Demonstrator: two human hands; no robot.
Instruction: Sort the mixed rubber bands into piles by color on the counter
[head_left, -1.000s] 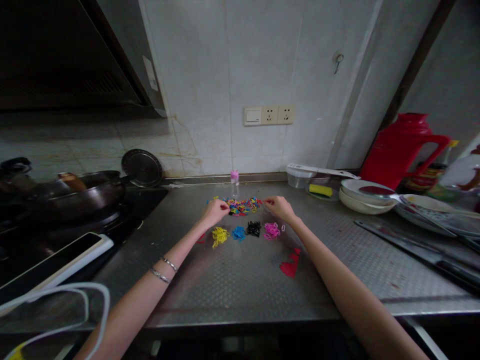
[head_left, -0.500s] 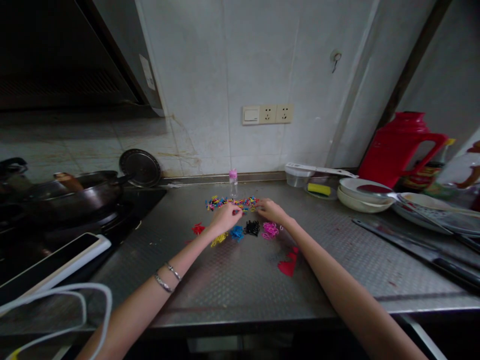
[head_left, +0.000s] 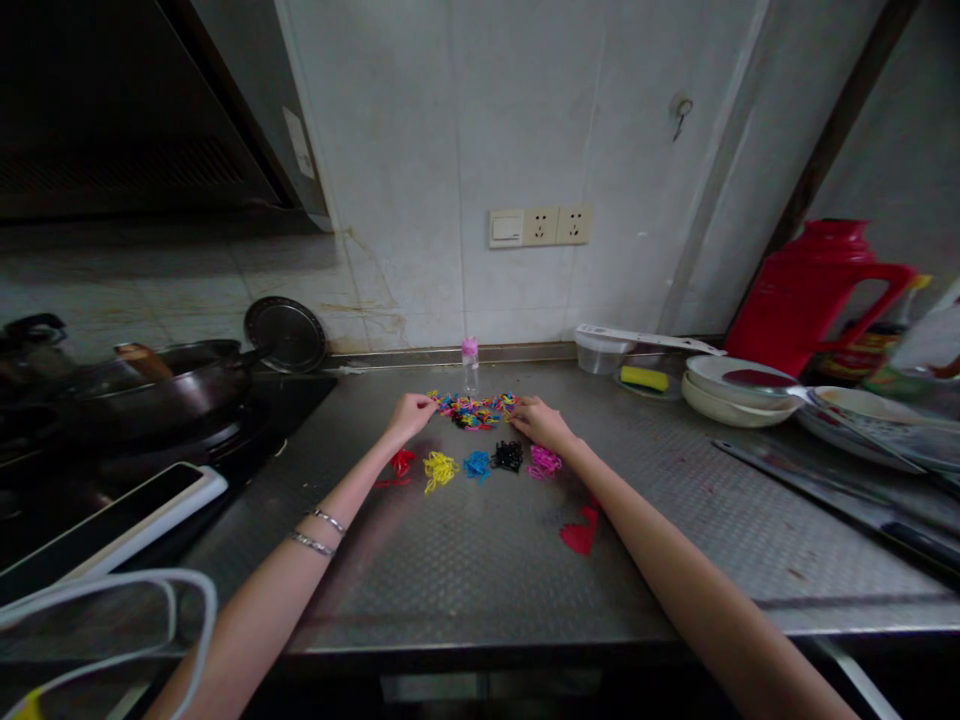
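While left grip (head_left: 409, 413) pinches, right grip (head_left: 538, 422) touches (bands (head_left: 474, 408)).

Five sorted band piles (head_left: 476, 464), one mixed heap (head_left: 474, 408)

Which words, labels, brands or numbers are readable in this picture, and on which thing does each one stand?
No text is readable.
The sticker on the hood: too blurred.
The label on the container behind the red jug: too blurred.

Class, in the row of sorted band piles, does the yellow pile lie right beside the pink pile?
No, the blue pile and the black pile lie between the yellow pile and the pink pile.
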